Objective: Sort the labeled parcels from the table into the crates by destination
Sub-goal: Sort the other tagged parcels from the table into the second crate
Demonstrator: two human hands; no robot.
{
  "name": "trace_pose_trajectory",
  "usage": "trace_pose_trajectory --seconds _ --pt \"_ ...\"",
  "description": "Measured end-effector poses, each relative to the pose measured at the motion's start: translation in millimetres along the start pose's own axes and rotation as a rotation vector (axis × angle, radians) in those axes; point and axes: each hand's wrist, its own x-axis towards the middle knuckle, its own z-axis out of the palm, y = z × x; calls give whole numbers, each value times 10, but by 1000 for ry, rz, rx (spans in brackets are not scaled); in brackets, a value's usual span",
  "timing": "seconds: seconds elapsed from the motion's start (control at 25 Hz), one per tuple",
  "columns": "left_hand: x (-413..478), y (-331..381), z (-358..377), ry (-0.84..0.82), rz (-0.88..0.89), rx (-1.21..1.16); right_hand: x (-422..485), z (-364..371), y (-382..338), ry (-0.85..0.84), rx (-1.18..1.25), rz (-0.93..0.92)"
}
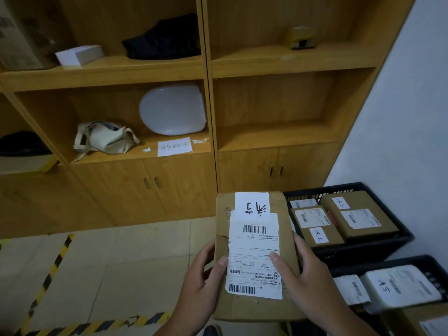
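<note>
Head view: one cardboard parcel (286,226), gripped between both hands, the left hand (201,284) curled round its left edge and the right hand (305,275) round its right edge, both thumbs on the printed label (254,241). To the right of the right hand: farther black crate (358,251) holding brown boxes (358,214); nearer black crate (412,259) holding white parcels (400,287).
</note>
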Motion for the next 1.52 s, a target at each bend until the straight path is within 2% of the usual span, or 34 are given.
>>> trace_pose_trajectory --seconds 0.32,0.52,0.76,0.96,1.24,1.52 --pt "1544 60 -645 -167 -9 18 1147 439 -420 153 38 96" --pt "2109 79 -581 -289 -17 25 1444 451 -409 248 11 205" --pt "2550 44 71 -507 -54 93 1510 76 -29 422 74 389" --pt "2733 48 785 -676 -59 177 1305 -362 333 557 165 442" --pt "2723 -39 1917 -933 -94 298 837 -909 869 766 311 514" --pt "2556 -151 2861 -1169 -155 394 328 -1201 1252 948 406 683"
